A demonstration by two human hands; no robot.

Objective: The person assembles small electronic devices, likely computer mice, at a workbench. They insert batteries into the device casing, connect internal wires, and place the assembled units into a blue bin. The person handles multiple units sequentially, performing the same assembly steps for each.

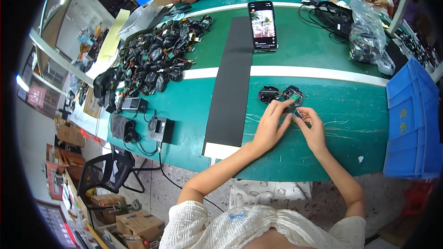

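Observation:
On the green table in front of me lie two rounded black casing parts. The right one, an open black casing [294,95], shows a green circuit board and thin wires. My left hand [271,125] is closed, its fingertips gripping this casing's near edge and its thumb pointing toward my right hand. My right hand [312,129] pinches a small dark piece [298,114] between thumb and fingers, just below the casing; its kind is too small to tell. Beside the open casing, to its left, sits the other black casing [268,94], touched by neither hand.
A black mat strip [228,87] runs left of my hands, with a lit phone [263,25] propped at its far end. A heap of black electronic parts [154,55] covers the far left. A blue crate [413,124] stands right. Other people sit across the table.

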